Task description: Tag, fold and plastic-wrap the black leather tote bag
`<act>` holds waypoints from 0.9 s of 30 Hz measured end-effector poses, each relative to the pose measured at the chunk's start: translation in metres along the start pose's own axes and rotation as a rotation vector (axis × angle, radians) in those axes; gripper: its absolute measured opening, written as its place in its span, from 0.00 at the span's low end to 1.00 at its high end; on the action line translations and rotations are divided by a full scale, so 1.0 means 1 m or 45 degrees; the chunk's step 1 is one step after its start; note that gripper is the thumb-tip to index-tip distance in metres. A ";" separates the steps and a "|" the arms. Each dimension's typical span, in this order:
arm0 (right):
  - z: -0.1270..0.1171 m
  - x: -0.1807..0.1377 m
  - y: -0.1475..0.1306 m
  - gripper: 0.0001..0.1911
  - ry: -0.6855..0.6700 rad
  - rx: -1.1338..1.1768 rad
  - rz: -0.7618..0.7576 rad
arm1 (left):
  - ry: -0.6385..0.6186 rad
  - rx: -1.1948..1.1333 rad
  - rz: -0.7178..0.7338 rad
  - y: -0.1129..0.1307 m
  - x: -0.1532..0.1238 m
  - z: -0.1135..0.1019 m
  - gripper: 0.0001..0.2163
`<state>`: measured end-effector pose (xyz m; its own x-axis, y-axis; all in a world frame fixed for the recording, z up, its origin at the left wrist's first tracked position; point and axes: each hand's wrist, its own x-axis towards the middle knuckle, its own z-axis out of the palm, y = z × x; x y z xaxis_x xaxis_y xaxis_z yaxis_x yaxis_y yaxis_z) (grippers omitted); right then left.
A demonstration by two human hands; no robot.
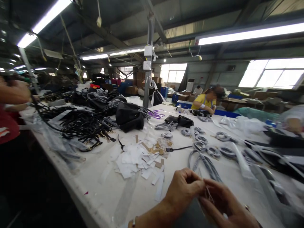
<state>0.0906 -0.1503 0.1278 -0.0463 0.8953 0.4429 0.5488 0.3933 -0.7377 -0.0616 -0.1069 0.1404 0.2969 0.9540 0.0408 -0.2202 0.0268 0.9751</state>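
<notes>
At the bottom right my left hand and my right hand meet. The fingers of both are closed on a thin white string; its ends are partly hidden by the fingers. Below the hands is a dark grey surface, too blurred to name. Just beyond my fingers a bundle of wrapped grey straps lies on the white table. Left of the hands are loose white paper pieces and small brown tags.
A black bag and a heap of black straps lie on the left. Coiled wrapped straps are spread to the right. A post rises mid-table. Co-workers sit at the far side, one in a yellow shirt; another's arm shows left.
</notes>
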 end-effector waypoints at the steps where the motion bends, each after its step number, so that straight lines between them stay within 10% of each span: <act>1: -0.004 0.001 -0.005 0.19 0.046 -0.042 0.060 | -0.021 -0.012 -0.001 0.001 -0.001 0.005 0.08; 11: -0.023 0.013 -0.028 0.17 -0.003 0.345 0.482 | -0.145 0.109 0.086 0.005 0.009 0.002 0.12; 17: -0.030 0.017 -0.026 0.17 0.012 0.513 0.506 | -0.598 0.166 0.082 0.009 0.019 -0.002 0.13; 27: -0.033 0.017 -0.007 0.15 0.156 0.694 0.592 | -0.490 0.350 0.087 -0.005 0.029 0.000 0.09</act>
<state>0.1137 -0.1445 0.1576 0.2019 0.9780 0.0519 -0.0063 0.0543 -0.9985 -0.0521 -0.0794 0.1367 0.6245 0.7695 0.1338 -0.0126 -0.1614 0.9868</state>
